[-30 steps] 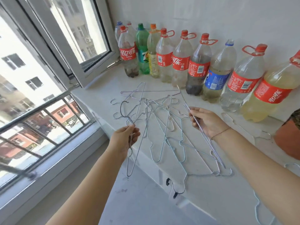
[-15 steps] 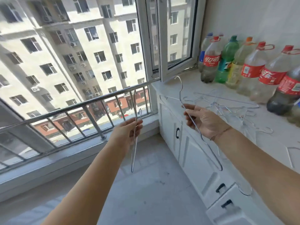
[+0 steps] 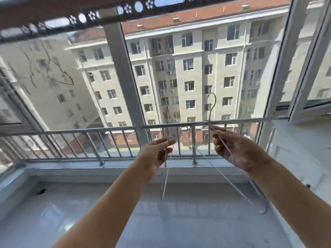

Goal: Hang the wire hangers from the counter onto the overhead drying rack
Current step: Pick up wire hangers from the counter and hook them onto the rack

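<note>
My left hand (image 3: 157,153) pinches a thin wire hanger (image 3: 165,178) seen nearly edge-on, its hook pointing up in front of the window. My right hand (image 3: 234,151) grips a second wire hanger (image 3: 232,183) just below its hook (image 3: 212,102), with the triangle hanging down to the right. Both hands are raised at chest height, side by side. The dark overhead drying rack bar (image 3: 71,17), with a row of punched holes, runs across the top of the view, well above both hooks. The counter is out of view.
A metal guard rail (image 3: 107,129) crosses the large window in front of me, above a grey sill (image 3: 89,166). A thick window post (image 3: 125,83) stands centre-left. An open window sash (image 3: 308,68) angles in at the right. Apartment blocks show outside.
I have turned left from the counter and bottles to face the window, and looked up. Both hands carried their hangers along and lifted them; the overhead rack has come into view.
</note>
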### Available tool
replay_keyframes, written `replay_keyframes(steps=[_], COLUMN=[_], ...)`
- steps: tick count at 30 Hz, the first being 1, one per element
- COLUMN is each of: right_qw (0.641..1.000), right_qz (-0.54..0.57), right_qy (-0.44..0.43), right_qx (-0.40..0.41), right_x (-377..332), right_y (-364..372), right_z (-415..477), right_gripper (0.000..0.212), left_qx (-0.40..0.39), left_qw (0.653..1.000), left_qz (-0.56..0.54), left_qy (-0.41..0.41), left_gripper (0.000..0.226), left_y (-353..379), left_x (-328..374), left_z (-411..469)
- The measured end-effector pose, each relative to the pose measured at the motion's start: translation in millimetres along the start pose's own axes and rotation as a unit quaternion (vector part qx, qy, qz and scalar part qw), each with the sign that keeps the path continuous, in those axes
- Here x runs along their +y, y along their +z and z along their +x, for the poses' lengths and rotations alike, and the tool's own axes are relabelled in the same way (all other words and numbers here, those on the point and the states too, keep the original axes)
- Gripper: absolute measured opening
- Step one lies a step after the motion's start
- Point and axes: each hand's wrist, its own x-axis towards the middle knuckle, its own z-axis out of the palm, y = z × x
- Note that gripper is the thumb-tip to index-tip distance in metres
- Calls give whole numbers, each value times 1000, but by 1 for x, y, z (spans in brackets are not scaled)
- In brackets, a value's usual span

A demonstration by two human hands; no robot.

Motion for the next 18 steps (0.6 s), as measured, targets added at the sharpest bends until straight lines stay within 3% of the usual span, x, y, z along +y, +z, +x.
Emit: replay_keyframes(steps=[4,11,18], right_qw=[998,986,974], right_qz=[-2,-48,-78], right_qy=[10,-9,-36], right_qx=[-70,-158,-212], right_x=[21,24,8], right_y=[77,190,266], right_z=[27,81,153], right_gripper=[45,36,36], left_qx=[49,110,113], left_qw=[998,988,979], left_qz=[13,1,-44], left_qy=[42,106,163], left_gripper=[16,24,19], left_y=[-65,-133,-141], left_x=[45,128,213], left_z=[-18,-20,20])
